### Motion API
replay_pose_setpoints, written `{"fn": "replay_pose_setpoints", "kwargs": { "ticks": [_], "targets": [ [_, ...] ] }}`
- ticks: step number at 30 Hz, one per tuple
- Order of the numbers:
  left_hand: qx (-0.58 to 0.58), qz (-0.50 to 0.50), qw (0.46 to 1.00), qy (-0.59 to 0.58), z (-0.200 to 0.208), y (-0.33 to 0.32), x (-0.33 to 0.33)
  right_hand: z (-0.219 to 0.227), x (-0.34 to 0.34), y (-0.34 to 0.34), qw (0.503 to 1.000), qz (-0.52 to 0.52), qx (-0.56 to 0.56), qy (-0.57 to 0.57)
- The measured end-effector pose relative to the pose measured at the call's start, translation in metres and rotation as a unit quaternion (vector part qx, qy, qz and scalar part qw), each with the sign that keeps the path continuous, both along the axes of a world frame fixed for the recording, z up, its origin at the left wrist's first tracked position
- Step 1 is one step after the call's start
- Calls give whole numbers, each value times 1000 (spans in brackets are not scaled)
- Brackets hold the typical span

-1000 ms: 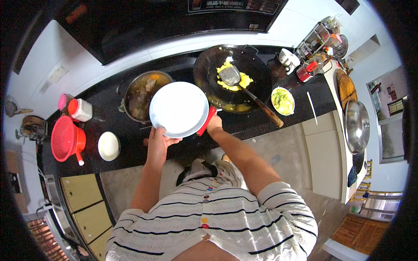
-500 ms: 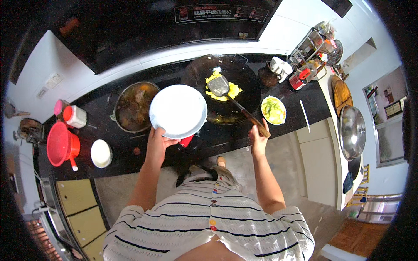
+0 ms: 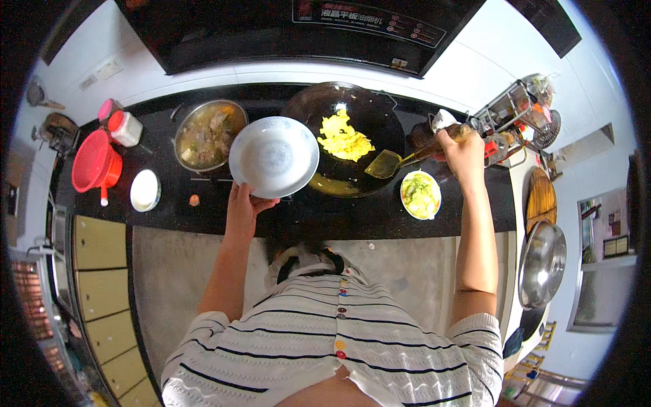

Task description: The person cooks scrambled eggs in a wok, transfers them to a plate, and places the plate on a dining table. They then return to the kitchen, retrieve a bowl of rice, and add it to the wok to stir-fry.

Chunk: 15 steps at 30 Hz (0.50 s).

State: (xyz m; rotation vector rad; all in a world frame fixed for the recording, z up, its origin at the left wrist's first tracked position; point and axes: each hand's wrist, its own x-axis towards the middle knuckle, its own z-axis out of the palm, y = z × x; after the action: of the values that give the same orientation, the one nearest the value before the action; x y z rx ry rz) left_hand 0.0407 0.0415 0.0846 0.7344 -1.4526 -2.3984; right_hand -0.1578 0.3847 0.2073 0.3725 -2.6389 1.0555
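In my left hand [image 3: 248,205] is a white bowl [image 3: 274,152], gripped by its near rim with the thumb up. It is tilted so its empty inside shows, close by the left side of a dark wok [image 3: 386,122]. Yellow scrambled egg [image 3: 344,136] lies in a heap in the wok. My right hand [image 3: 464,154] is closed round the wooden handle of a spatula [image 3: 384,164]. The spatula's blade is over the wok's right near side, apart from the egg. Below the handle stands a small bowl of pale green chopped vegetable [image 3: 420,195].
Left of the wok stands a pot [image 3: 178,139] of stew. Farther left are a white bowl [image 3: 145,190], a red colander [image 3: 96,163] and a red-lidded jar [image 3: 125,127]. A rack [image 3: 503,108] stands at the back right, and a steel lid [image 3: 544,264] at the right. A range hood [image 3: 271,34] hangs above.
My right hand has moved up and to the right, drawing the spatula off the egg to the wok's near right side. The bowl in my left hand has tilted, showing more of its inside.
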Motion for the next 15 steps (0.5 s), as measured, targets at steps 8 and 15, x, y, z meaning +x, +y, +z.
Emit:
{"fn": "replay_pose_setpoints", "kwargs": {
  "ticks": [8,15],
  "targets": [
    [-10,13,1000,-13,2,11,9,-164,7,-1,850,16,-498,-173],
    [-58,-8,998,-37,19,6,5,-212,30,-38,747,-30,-637,-187]
  ]
}}
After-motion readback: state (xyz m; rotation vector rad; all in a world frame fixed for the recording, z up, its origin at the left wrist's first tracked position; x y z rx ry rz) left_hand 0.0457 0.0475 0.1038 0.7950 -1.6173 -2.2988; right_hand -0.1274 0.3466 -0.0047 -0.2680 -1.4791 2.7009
